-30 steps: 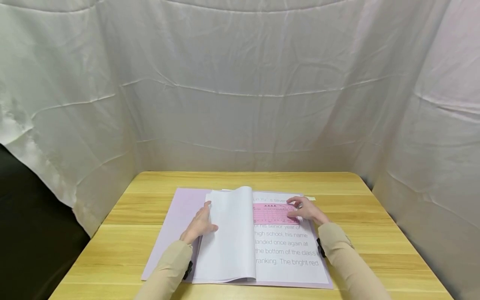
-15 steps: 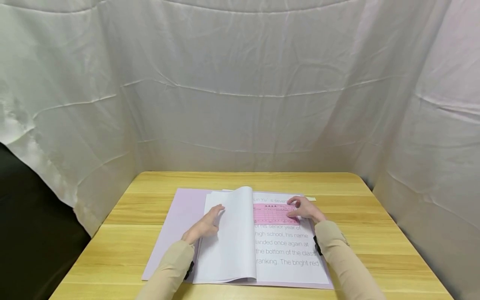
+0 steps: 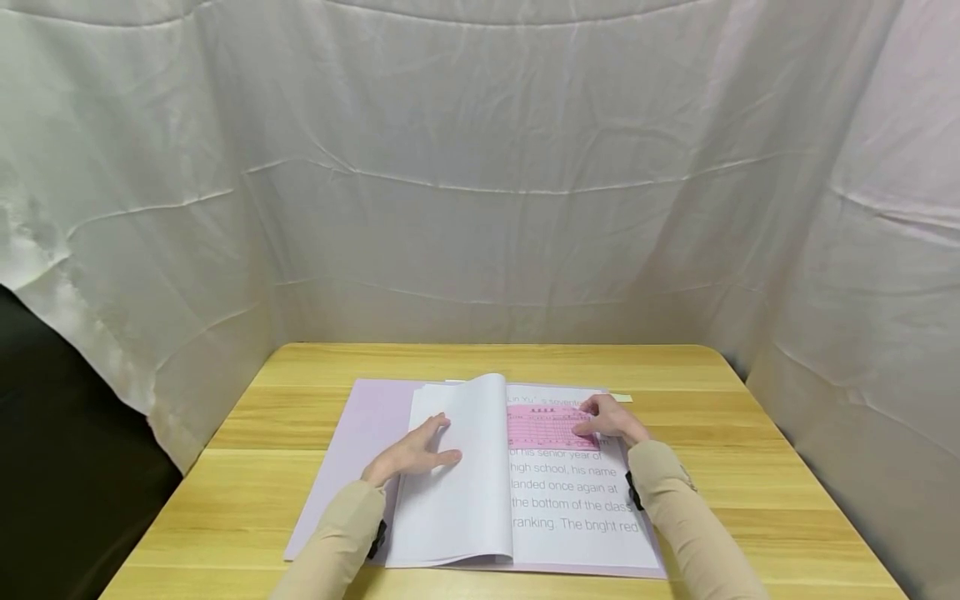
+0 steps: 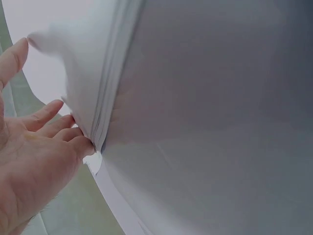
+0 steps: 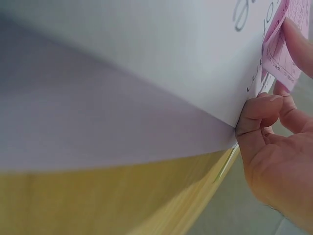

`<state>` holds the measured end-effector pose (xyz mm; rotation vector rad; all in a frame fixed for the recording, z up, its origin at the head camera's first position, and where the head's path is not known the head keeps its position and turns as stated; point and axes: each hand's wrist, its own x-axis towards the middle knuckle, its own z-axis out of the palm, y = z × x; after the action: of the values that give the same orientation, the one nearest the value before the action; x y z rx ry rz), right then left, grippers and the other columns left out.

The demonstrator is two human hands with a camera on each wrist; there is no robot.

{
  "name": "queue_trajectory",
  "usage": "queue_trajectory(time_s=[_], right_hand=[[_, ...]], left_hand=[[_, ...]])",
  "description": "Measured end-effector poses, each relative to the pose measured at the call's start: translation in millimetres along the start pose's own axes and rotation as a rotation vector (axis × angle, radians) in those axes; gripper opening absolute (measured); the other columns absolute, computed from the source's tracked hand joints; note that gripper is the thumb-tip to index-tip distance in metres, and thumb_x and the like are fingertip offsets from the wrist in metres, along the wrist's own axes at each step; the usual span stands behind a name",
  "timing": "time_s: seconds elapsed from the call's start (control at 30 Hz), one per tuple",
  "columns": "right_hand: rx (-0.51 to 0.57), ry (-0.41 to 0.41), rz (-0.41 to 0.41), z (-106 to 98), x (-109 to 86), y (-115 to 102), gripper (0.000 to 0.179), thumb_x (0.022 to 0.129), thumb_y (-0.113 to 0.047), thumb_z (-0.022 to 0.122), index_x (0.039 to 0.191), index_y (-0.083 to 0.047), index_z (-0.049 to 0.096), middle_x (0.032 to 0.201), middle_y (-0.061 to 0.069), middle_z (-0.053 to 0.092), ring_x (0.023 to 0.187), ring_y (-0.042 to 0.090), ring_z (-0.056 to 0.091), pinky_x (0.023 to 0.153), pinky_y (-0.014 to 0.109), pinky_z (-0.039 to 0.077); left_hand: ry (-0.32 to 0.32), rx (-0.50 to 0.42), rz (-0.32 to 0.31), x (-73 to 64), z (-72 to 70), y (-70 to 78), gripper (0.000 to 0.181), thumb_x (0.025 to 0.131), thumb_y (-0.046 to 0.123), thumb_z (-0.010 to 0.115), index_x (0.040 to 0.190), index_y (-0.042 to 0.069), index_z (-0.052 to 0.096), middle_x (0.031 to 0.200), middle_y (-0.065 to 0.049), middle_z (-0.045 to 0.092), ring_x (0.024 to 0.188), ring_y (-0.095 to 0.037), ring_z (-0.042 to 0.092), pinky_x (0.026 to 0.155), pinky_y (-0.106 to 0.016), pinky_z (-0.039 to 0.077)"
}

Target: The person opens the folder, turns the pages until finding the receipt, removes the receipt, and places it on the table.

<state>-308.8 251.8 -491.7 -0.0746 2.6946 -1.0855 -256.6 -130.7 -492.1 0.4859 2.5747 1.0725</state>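
Observation:
A large booklet with a pale purple cover [image 3: 360,433] lies spread out on the table. Its left pages [image 3: 468,508] are blank white and bulge up along the fold. Across the upper part of the printed right page [image 3: 573,546] lies a pink printed slip [image 3: 542,428] with a grid. My left hand [image 3: 408,454] rests with spread fingers on the blank pages, near their left edge. At the slip's right end, my right hand [image 3: 615,420] pinches it between thumb and forefinger; the slip's corner [image 5: 286,73] is slightly raised in the right wrist view.
The booklet lies near the front of a wooden table [image 3: 315,367]. A small pale yellow tab [image 3: 622,398] sticks out past the booklet's right edge, behind my right hand. Grey-white curtains [image 3: 480,208] surround the table at the back and sides.
My left hand has shifted right from the left page edge further onto the blank pages. My right forefinger has drawn in at the slip's right end; the slip has barely moved.

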Motion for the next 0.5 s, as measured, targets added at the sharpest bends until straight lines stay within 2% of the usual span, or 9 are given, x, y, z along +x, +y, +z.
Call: queue_trajectory(time_s=[0.27,0.5], right_hand=[[0.043,-0.001,-0.012,0.9,-2.4,1.3,0.035,0.079,-0.013,0.081,0.101,0.005,0.061,0.089,0.007,0.054,0.083,0.019,0.046,0.068,0.026,0.037],[0.128,-0.015,0.028,-3.0,-7.5,-0.6,0.038,0.08,-0.015,0.08,0.106,0.003,0.057,0.086,0.004,0.051,0.077,0.017,0.046,0.064,0.027,0.039]], left_hand=[[-0.021,0.0,0.003,-0.2,-0.4,-1.2,0.079,0.095,0.042,0.066,0.153,-0.001,0.034,0.165,-0.027,0.023,0.152,-0.048,0.021,0.124,-0.063,0.021],[-0.028,0.0,0.007,-0.1,-1.6,-1.4,0.079,0.096,0.044,0.064,0.154,0.0,0.034,0.165,-0.027,0.022,0.152,-0.048,0.021,0.124,-0.063,0.021]])
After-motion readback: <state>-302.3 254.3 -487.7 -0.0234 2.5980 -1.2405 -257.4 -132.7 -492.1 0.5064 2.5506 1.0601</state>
